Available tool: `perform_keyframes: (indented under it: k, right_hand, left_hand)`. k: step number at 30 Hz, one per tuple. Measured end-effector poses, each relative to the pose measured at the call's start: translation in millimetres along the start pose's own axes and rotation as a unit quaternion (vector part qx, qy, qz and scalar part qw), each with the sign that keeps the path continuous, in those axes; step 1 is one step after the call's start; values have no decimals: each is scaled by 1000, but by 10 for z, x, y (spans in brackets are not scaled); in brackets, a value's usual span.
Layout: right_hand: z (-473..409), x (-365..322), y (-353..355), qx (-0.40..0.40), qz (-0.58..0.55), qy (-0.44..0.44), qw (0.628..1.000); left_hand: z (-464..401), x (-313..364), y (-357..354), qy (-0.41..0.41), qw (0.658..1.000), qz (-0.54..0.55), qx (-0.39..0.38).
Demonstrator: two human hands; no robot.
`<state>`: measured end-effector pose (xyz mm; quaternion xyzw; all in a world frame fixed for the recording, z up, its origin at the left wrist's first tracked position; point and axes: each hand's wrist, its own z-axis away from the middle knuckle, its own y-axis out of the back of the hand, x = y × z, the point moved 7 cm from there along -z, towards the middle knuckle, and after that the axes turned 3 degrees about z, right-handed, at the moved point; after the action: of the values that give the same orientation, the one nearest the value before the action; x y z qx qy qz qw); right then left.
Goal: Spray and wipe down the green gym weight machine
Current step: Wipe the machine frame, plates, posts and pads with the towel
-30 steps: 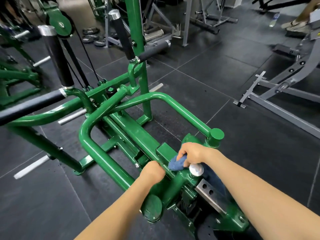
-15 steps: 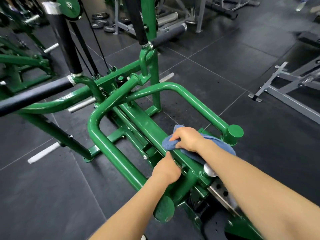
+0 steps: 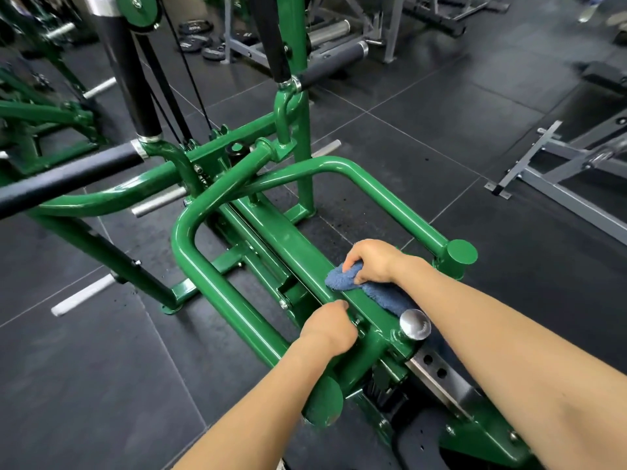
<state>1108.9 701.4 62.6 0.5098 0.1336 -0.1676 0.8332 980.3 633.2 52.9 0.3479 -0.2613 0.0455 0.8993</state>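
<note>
Both hands are working low on the green machine [image 3: 237,300], and I am wiping its middle beam. Nearest me, my left hand [image 3: 327,329] is curling against the left edge of that beam, steadying me; what its fingers are closing on I cannot tell, since they are hidden beneath the knuckles. Just right of it, the silver knob [image 3: 414,323] is poking up, with the tail of the blue cloth [image 3: 342,279] lying against it. A little farther, my right hand [image 3: 371,261] is gripping the bunched cloth and pressing it onto the beam's top face. To do this well, I am thinking of flattening the cloth for wider contact, stroking along the beam toward the far upright [image 3: 302,137], and working round the knob rather than snagging on it. Beyond, the curved tube [image 3: 339,164] is waiting unwiped, I judge.
</note>
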Motion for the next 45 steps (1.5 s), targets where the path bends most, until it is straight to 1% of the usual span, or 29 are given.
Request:
perform_keyframes:
  k: [4, 6, 7, 10, 12, 15, 17, 19, 21, 23, 24, 26, 27, 30, 32, 33, 34, 35, 36, 37, 38, 39, 40, 41, 42, 43, 45]
  right_hand:
    - [235, 277, -93, -50, -65, 7, 997]
    - [384, 422, -155, -72, -72, -5, 995]
    - [449, 459, -176, -71, -74, -7, 995]
    - [570, 509, -224, -47, -93, -3, 995]
    - [660, 540, -246, -17, -95, -10, 995]
    - [875, 631, -229, 57, -111, -34, 992]
    - [1075, 640, -213, 82, -91, -46, 991]
    - [1204, 608, -263, 77, -66, -58, 993]
    - [1304, 577, -295, 83, -9, -91, 992]
    - [1460, 586, -197, 135, 40, -164, 976]
    - [1556, 604, -94, 173, 35, -205, 963]
    - [1717, 604, 147, 245, -26, -245, 938]
    - [1768, 578, 287, 272, -62, -244, 929]
    - [1869, 351, 755, 323, -160, -191, 913]
    - [1952, 162, 1005, 322, -258, -162, 896]
    - [2011, 97, 1105, 316, -331, -147, 877]
    - [2013, 35, 1153, 296, -418, -133, 849]
    - [2037, -3, 1195, 275, -495, -121, 815]
    - [2043, -23, 1213, 255, -557, -112, 782]
    - [2075, -8, 1222, 247, -592, -109, 759]
    - [2105, 53, 1219, 252, -586, -122, 760]
    - [2139, 144, 1246, 267, -514, -152, 801]
    - [2163, 234, 1232, 262, -376, -195, 867]
    - [2214, 261, 1178, 230, -215, -234, 920]
    - [2222, 297, 1049, 183, -106, -258, 943]
    - [2237, 304, 893, 131, -87, -261, 952]
    - [2256, 245, 687, 87, -151, -215, 961]
  left_hand:
    - [14, 27, -52, -19, 1000, 5, -19]
    - [48, 78, -81, -38, 999, -9, -35]
    - [69, 101, -102, -46, 998, -14, -48]
    - [112, 135, -120, -60, 996, -21, -65]
    - [120, 131, -83, -62, 997, -11, -48]
    - [130, 121, -14, -65, 997, 35, -9]
    - [157, 176, 31, -72, 997, 39, 3]
    - [181, 270, 76, -84, 996, 7, 9]
    - [240, 444, 107, -103, 994, -44, 14]
    - [329, 640, 96, -129, 987, -95, 21]
    - [371, 725, 87, -142, 983, -110, 34]
    - [428, 856, 48, -163, 980, -100, 61]
    - [452, 909, 4, -170, 981, -71, 64]
    - [478, 1022, -140, -156, 986, 27, 48]
    - [525, 1105, -142, -156, 984, 43, 71]
    - [558, 1163, -106, -167, 980, 57, 92]
    - [552, 1186, -74, -180, 974, 94, 99]
    - [571, 1223, -52, -189, 966, 153, 89]
    - [572, 1231, -44, -177, 955, 230, 65]
    - [601, 1238, -56, -151, 941, 302, 33]
    - [623, 1239, -80, -119, 925, 360, 7]
    - [648, 1237, -85, -95, 906, 412, -7]
    - [668, 1242, -72, -80, 885, 458, -8]
    - [690, 1248, -50, -73, 864, 499, -8]
    - [721, 1258, -34, -69, 848, 526, -12]
    - [744, 1267, -34, -68, 840, 538, -22]
    - [802, 1254, -63, -67, 844, 529, -52]
